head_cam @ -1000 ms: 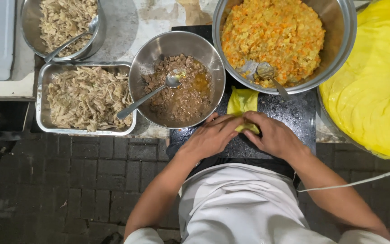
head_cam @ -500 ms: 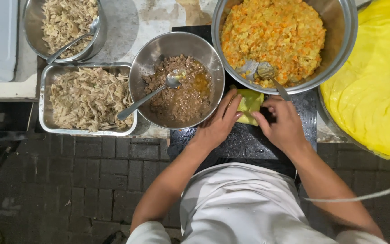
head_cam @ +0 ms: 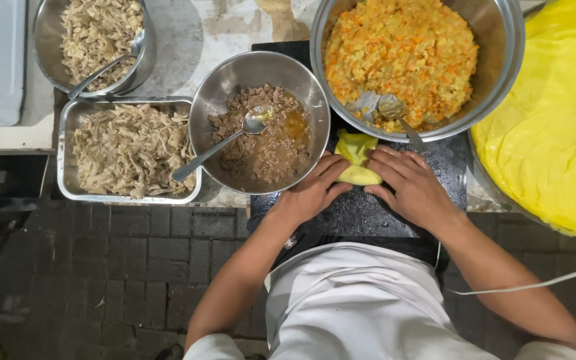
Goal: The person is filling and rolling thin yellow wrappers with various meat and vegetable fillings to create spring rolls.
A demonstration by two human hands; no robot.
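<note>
Both hands, left (head_cam: 315, 190) and right (head_cam: 411, 187), press flat on the yellow wrapper (head_cam: 358, 159); we fold evenly, tuck edges snugly.

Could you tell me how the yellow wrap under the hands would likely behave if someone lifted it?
The yellow wrap looks thin and soft, folded over itself between the left hand and right hand, so it would probably sag. Its bulging middle suggests filling that might spill. The dark board glistens, so it may feel slippery.
</note>
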